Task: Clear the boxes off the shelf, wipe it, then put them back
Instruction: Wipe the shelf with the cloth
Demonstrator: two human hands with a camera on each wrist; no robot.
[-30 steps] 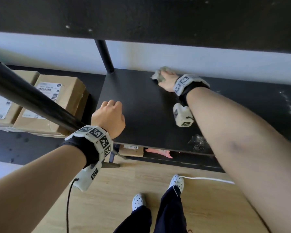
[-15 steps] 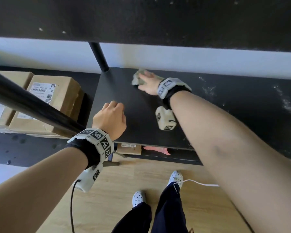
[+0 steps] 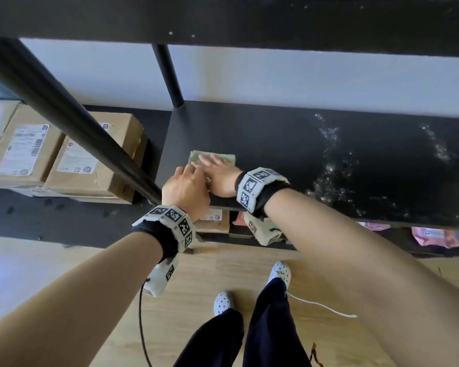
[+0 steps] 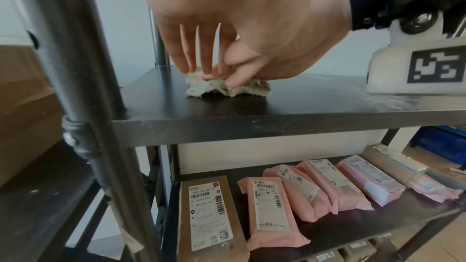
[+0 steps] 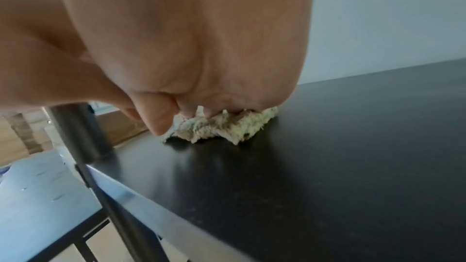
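A crumpled pale green cloth (image 3: pixel 217 157) (image 4: pixel 227 88) (image 5: pixel 227 127) lies near the front left corner of the black shelf (image 3: pixel 276 139). My right hand (image 3: pixel 219 173) presses down on the cloth with its fingers laid over it. My left hand (image 3: pixel 186 185) has come in beside it, and in the left wrist view its thumb and fingers (image 4: pixel 201 55) pinch the cloth's near edge. Several brown cardboard boxes (image 3: pixel 90 160) with white labels stand on the neighbouring shelf to the left.
A slanted black post (image 3: pixel 64 115) crosses in front of the boxes, and the upper shelf (image 3: pixel 223 17) hangs overhead. White specks (image 3: pixel 331 165) mark the shelf's right half. Below, pink parcels (image 4: pixel 274 210) and a labelled box (image 4: pixel 209 218) lie on the lower shelf.
My right hand dragged the cloth from the back of the shelf toward the front left corner. My left hand left the shelf's front edge and moved onto the cloth.
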